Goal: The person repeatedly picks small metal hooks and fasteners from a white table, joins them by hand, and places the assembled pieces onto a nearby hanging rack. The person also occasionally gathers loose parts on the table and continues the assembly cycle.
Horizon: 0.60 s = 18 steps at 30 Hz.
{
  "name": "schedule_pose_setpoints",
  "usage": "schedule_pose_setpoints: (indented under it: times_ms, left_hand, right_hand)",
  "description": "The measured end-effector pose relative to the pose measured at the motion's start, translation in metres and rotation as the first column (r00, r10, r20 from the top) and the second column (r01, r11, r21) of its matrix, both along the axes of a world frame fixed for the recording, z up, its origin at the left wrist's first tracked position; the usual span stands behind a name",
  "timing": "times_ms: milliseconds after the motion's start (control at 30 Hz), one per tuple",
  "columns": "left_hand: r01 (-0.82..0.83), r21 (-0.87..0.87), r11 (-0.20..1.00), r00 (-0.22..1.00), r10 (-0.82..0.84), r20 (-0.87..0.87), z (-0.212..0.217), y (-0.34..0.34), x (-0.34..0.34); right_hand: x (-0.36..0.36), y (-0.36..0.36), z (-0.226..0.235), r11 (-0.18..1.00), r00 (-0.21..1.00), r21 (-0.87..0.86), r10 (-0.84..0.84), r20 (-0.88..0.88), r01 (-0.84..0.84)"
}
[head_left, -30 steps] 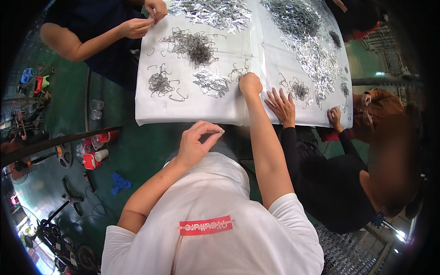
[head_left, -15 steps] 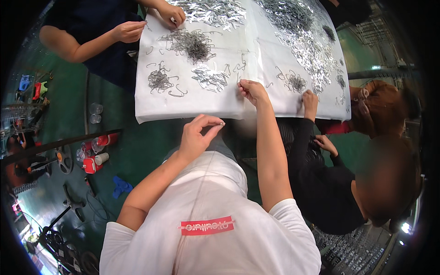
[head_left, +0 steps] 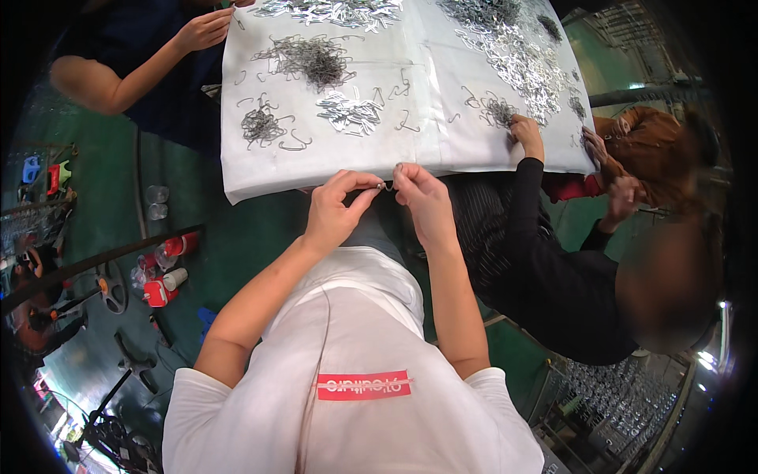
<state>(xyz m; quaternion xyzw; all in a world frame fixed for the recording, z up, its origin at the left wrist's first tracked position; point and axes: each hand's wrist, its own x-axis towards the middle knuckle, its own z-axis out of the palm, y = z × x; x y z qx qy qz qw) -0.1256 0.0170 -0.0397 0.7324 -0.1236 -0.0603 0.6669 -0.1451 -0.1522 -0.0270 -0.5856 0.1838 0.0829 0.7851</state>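
Note:
My left hand [head_left: 332, 213] is just off the table's near edge, thumb and fingers pinched on a small metal piece [head_left: 380, 186]. Close against it, my right hand [head_left: 428, 207] grips a thin bent wire hook [head_left: 389, 188], whose curve shows between the two hands. Whether the hook and the metal piece are joined is too small to tell. Beyond my hands on the white-covered table [head_left: 332, 166] lie a small pile of wire hooks [head_left: 262, 125] and a heap of flat silver metal pieces [head_left: 349, 114]. A few loose hooks [head_left: 407, 122] are scattered nearby.
A larger hook pile [head_left: 322, 67] and more silver pieces [head_left: 347, 11] lie farther back. One co-worker's hand [head_left: 204, 31] is at the far left; another's hand [head_left: 527, 134] reaches into hooks [head_left: 499, 112] on the right. Red containers [head_left: 160, 292] stand on the green floor.
My right hand has come back from the tabletop to my left hand, bringing a wire hook. The table sits slightly higher and farther left in view. The right-hand co-worker's other hand has risen.

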Motion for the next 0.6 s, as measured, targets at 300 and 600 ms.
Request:
schedule_pose_setpoints:
  times_ms: [300, 600]
  left_hand:
    - [-0.005, 0.042, 0.999, 1.0, 0.005, 0.009, 0.002, -0.002, 0.003]
    - [-0.171, 0.279, 0.945, 0.91, 0.043, 0.412, -0.05, 0.008, 0.044]
  right_hand:
    - [-0.006, 0.021, -0.004, 0.991, 0.986, -0.021, -0.126, 0.11, 0.13]
    - [-0.011, 0.033, -0.023, 0.916, 0.834, -0.273, -0.107, 0.541, 0.295]
